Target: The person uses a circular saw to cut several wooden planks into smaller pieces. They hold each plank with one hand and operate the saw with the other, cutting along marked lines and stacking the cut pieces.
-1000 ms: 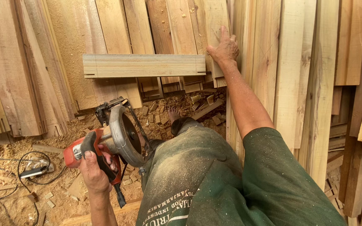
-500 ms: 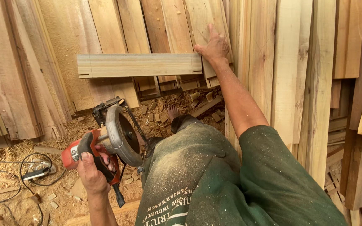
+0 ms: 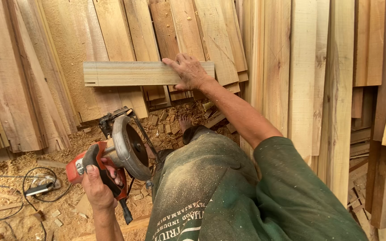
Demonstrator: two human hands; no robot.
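Observation:
My right hand point(image 3: 189, 71) grips a short pale wooden board point(image 3: 130, 73), held level in the air in front of the leaning planks. My left hand point(image 3: 97, 185) is closed around the red handle of a circular saw point(image 3: 117, 151), whose grey metal blade guard points up and to the right. The saw hangs low beside my left leg, well below the board. My bare foot point(image 3: 184, 122) rests on the wood scraps beneath the board.
Tall planks point(image 3: 300, 89) lean against the wall all around, left, back and right. Sawdust and small offcuts point(image 3: 166, 125) cover the floor. A black power cable and plug block point(image 3: 39, 187) lie on the sawdust at lower left.
My right hand has slid left along the board and the board has shifted slightly left and down in view. The saw stays in my left hand at about the same place.

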